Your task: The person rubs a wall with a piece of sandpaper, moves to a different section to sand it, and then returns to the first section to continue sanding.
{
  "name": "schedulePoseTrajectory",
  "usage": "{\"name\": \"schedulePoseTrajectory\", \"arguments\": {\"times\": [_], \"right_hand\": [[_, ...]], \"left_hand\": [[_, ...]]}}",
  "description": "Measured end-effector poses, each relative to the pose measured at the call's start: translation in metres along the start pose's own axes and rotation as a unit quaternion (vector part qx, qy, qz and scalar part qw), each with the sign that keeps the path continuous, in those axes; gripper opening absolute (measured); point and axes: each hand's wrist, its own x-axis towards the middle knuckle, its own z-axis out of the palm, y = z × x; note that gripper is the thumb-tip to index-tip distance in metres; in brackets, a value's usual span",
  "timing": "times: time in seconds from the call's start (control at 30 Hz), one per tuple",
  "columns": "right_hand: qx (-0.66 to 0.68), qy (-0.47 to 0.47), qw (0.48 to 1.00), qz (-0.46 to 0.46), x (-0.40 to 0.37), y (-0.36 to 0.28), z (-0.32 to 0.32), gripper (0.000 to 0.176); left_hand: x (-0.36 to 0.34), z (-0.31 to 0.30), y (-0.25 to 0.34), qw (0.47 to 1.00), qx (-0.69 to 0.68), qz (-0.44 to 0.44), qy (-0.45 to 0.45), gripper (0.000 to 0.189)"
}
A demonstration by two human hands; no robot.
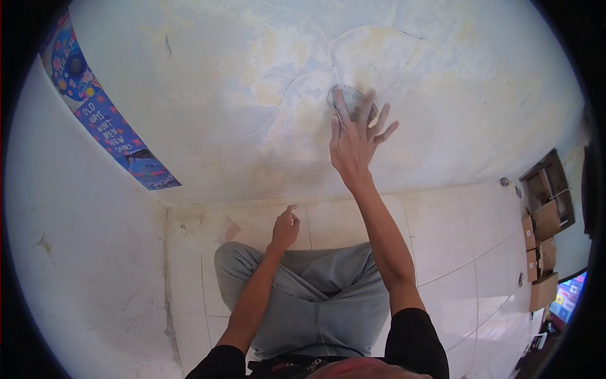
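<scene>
My right hand (355, 140) is raised against a stained, peeling white wall (240, 95), fingers spread, pressing a small grey sheet, perhaps sandpaper (352, 101), flat on the paint. My left hand (285, 228) hangs lower, near my knees, fingers loosely curled with nothing in it. I sit cross-legged in grey trousers (315, 297) on a white tiled floor (454, 234), facing the wall.
A blue poster with white lettering (113, 136) hangs on the wall at the left, by the corner. Cardboard boxes (546, 252) stand stacked at the right edge, with a colourful item below them. A second white wall (76, 265) closes in on the left.
</scene>
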Motion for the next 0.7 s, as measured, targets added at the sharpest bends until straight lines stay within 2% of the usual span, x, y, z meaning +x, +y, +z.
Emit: {"name": "schedulePoseTrajectory", "arguments": {"times": [0.1, 0.17, 0.37, 0.47, 0.7], "right_hand": [[-0.023, 0.003, 1.000, -0.015, -0.008, 0.006, 0.005, 0.053], [-0.016, -0.059, 0.998, 0.016, -0.033, 0.018, 0.014, 0.053], [-0.030, -0.008, 0.999, 0.016, -0.023, 0.011, 0.014, 0.058], [0.001, 0.042, 0.999, 0.008, 0.004, -0.009, 0.004, 0.059], [-0.017, -0.002, 0.999, 0.036, -0.035, 0.004, 0.022, 0.056]], "left_hand": [[-0.003, -0.002, -0.002, 1.000, 0.001, -0.007, 0.001, 0.035], [-0.002, -0.003, -0.002, 1.000, -0.002, -0.009, 0.005, 0.035], [-0.001, -0.003, 0.000, 1.000, 0.002, 0.026, 0.013, 0.036], [-0.001, -0.002, -0.002, 1.000, -0.003, -0.006, 0.000, 0.036], [-0.003, -0.003, 0.002, 1.000, -0.003, -0.005, 0.006, 0.036]]}}
